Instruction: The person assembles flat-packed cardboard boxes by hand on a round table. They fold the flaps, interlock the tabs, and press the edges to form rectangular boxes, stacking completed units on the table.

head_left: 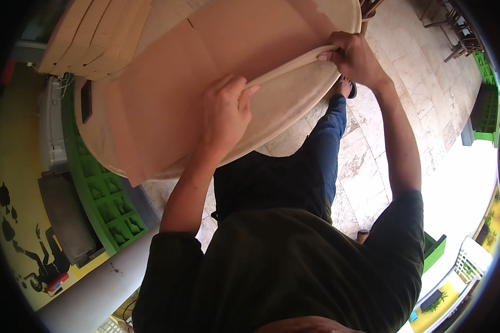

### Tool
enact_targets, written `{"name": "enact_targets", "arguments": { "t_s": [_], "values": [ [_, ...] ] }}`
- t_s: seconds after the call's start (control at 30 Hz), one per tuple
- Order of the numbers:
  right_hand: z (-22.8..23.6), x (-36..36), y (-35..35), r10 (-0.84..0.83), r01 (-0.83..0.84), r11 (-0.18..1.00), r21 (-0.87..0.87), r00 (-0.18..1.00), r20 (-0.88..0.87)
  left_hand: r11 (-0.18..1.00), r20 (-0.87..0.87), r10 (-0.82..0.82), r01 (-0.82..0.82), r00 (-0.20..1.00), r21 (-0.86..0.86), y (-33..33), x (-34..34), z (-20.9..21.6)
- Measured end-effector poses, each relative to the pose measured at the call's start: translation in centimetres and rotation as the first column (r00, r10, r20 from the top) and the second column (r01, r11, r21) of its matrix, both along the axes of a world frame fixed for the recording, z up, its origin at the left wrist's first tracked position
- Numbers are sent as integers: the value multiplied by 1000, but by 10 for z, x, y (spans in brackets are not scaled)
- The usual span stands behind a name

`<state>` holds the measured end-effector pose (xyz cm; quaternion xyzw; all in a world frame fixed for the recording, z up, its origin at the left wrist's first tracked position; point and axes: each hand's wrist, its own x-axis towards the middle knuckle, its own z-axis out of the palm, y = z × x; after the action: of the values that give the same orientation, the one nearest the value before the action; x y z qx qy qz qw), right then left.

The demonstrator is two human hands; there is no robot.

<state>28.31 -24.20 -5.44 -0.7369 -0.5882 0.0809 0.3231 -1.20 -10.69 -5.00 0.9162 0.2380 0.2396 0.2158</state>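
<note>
A large flat sheet of brown cardboard lies on a round, pale table. Its near edge has a narrow flap folded up along a crease. My right hand pinches the far right end of this flap between thumb and curled fingers. Further left, my left hand grips the flap's other end, its thumb pointing right along the edge and its palm over the sheet. The cardboard's left corner juts past the table rim. Some fingertips of both hands are hidden behind the flap.
Several flattened cardboard pieces are stacked at the table's far left. A dark phone-like object lies near the left rim. Green lattice-like planters stand beside the table. Wooden chairs are on the tiled floor at far right.
</note>
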Motion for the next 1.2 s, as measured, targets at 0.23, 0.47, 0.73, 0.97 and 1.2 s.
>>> {"name": "enact_targets", "arguments": {
  "t_s": [0.23,0.47,0.73,0.97,1.2],
  "values": [
    [48,4,54,87,140,753,-642,947,309,916,-83,159,-178,984,-360,29,19,6],
    [47,4,62,73,218,853,-474,849,523,990,-90,114,-105,989,95,12,20,5],
    [48,-10,67,32,238,853,-464,865,501,944,-203,-43,107,978,312,-7,16,-12],
    [14,-88,117,41,-97,990,103,895,444,949,-136,-55,94,989,300,-2,11,-18],
    [-26,-93,124,-147,-32,944,329,851,503,962,-83,-128,144,988,232,4,3,-23]
  ]
}}
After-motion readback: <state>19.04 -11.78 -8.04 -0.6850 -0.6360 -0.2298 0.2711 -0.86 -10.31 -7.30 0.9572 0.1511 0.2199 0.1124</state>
